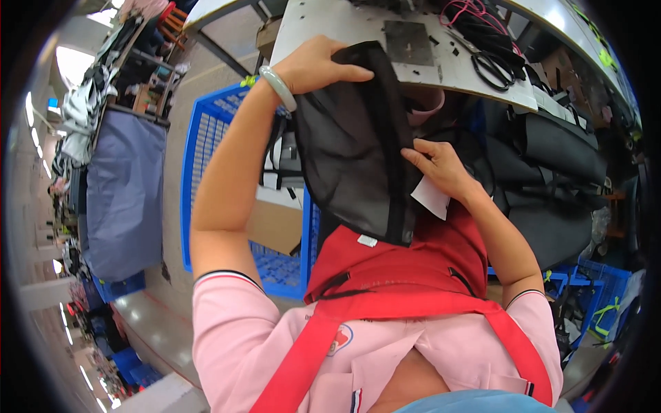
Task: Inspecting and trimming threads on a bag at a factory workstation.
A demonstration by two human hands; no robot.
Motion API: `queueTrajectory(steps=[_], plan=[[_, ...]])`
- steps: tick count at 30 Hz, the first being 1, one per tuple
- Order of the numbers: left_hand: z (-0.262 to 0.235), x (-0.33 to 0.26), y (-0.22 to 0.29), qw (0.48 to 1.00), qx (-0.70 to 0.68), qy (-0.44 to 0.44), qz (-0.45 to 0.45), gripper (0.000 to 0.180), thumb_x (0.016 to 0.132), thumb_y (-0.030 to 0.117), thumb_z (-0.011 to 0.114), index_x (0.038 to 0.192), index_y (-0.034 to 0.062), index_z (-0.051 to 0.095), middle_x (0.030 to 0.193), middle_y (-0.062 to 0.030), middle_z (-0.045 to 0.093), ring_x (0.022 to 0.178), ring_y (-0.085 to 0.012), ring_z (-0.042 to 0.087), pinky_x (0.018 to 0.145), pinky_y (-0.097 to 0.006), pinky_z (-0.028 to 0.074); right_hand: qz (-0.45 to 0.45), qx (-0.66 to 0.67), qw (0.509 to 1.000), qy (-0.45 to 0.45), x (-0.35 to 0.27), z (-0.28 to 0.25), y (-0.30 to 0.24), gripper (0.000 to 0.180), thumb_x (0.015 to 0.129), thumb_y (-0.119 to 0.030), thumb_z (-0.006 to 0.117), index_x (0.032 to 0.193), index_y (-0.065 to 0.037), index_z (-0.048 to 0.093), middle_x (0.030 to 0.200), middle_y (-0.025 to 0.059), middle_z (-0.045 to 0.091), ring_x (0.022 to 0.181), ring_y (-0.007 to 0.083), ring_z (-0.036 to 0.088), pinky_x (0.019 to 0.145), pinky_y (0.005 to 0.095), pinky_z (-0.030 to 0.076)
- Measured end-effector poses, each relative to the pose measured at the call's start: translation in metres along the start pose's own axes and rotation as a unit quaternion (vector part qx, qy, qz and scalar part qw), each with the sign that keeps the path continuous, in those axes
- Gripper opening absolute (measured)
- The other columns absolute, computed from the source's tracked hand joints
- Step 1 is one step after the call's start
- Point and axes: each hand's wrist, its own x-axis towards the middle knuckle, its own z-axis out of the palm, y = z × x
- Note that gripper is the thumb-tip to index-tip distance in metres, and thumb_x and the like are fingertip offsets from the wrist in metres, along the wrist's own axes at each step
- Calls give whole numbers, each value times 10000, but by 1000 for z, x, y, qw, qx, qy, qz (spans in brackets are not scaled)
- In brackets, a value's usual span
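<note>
A black mesh fabric piece (351,151) with a dark band down its length hangs in front of me, above my red apron (406,265). My left hand (313,65), with a pale green bangle (277,87) on the wrist, grips the piece's top edge near the table's front edge. My right hand (441,168) pinches the right side of the fabric along the band. A white tag or paper (432,197) shows just under my right hand.
A white worktable (323,24) lies ahead with black scissors (492,69), a dark square plate (408,41) and pink cords (468,10). A blue plastic crate (206,138) stands to my left. Black fabric bundles (558,148) pile up on the right.
</note>
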Motion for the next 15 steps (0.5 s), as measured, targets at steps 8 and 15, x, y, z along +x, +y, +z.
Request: queueTrajectory(steps=[8, 15], plan=[[-93, -220, -74, 914, 74, 355, -184, 279, 825, 237, 710, 813, -39, 672, 644, 16, 612, 599, -71, 537, 555, -269, 438, -171, -74, 955, 230, 29, -57, -50, 349, 984, -314, 543, 894, -13, 695, 837, 29, 660, 819, 100, 588, 751, 252, 457], [-92, -372, -60, 782, 257, 497, -274, 323, 834, 292, 686, 802, -29, 670, 637, -99, 647, 580, -132, 579, 567, -324, 448, -474, 51, 855, 206, 60, 101, -202, 140, 914, -166, 621, 875, -51, 690, 763, 18, 651, 671, 82, 583, 596, 241, 447]])
